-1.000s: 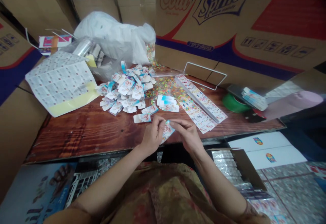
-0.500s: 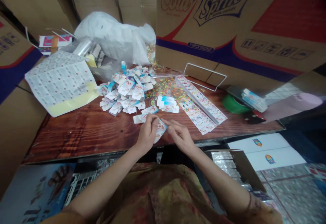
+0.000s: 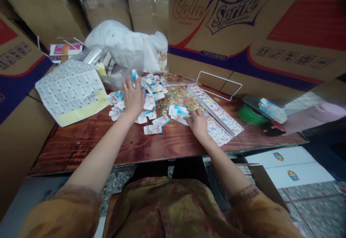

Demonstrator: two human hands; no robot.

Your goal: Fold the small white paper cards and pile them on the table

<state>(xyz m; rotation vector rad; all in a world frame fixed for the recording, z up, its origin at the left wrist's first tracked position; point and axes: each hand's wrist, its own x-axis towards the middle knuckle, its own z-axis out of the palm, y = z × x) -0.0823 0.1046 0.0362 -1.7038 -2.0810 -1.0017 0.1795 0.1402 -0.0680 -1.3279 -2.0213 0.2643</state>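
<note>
Carton (image 3: 243,36) backs the tabletop (image 3: 94,144); bag (image 3: 113,38) and printed sheet (image 3: 72,86) at the left side. Pile (image 3: 150,102) of small boxes sits mid-tabletop, left of the strips (image 3: 216,117).

Step in hand, as I judge it: both hands reaching for or handling small boxes at two spots at once. Left hand (image 3: 132,99) lies palm-down over the pile, fingers spread, tips beside an upright blue-and-white box (image 3: 134,74); can't tell if it's gripped. Right hand (image 3: 198,120) has bent fingers at the right end of the flat stack (image 3: 177,111), touching it; can't tell if a box is pinched. Hands well apart from each other. Two loose boxes, one (image 3: 161,120) above the other (image 3: 152,129), lie between the hands, nearer the front edge.

Next move, my guess at what it calls for: left, a light fingertip pick of one box without dragging neighbours; right, a thin-edge pinch, keeping the stack clear of the loose colored bits (image 3: 175,93) behind it.

Hard to see: carton cut off at top and right. Open box (image 3: 266,180) below the tabletop partly behind the right arm. Middle of the pile under the left hand. Green roll (image 3: 251,114) smeared. Right fingertips and the stack's end overlap, contact blurry. Print on the boxes too small to read.
</note>
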